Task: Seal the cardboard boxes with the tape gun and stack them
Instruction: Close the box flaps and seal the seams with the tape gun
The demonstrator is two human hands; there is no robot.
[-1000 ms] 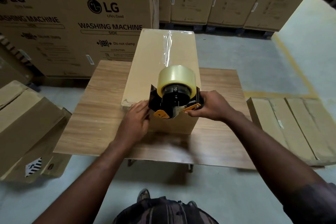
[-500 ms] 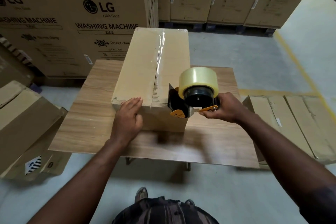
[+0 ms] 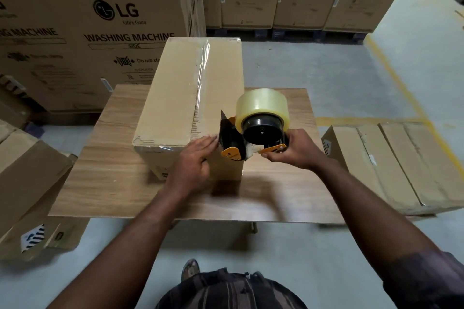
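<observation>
A tall cardboard box [image 3: 175, 98] lies lengthwise on the wooden table [image 3: 105, 178], with a strip of clear tape running along its top seam. My right hand [image 3: 293, 150] grips the handle of the black and orange tape gun [image 3: 251, 133], which carries a large clear roll and sits at the box's near right corner. My left hand [image 3: 195, 160] presses flat against the box's near top edge, its fingertips right beside the gun's front plate.
Large washing machine cartons [image 3: 88, 27] stand behind the table and along the back wall. A carton [image 3: 27, 183] lies on the floor at the left. A sealed flat box [image 3: 401, 163] lies on the floor at the right. Yellow floor lines [image 3: 401, 83] run at the right.
The tape gun came off the middle of the box's near end and shifted to its right corner. My left hand slid right along the near edge toward the gun.
</observation>
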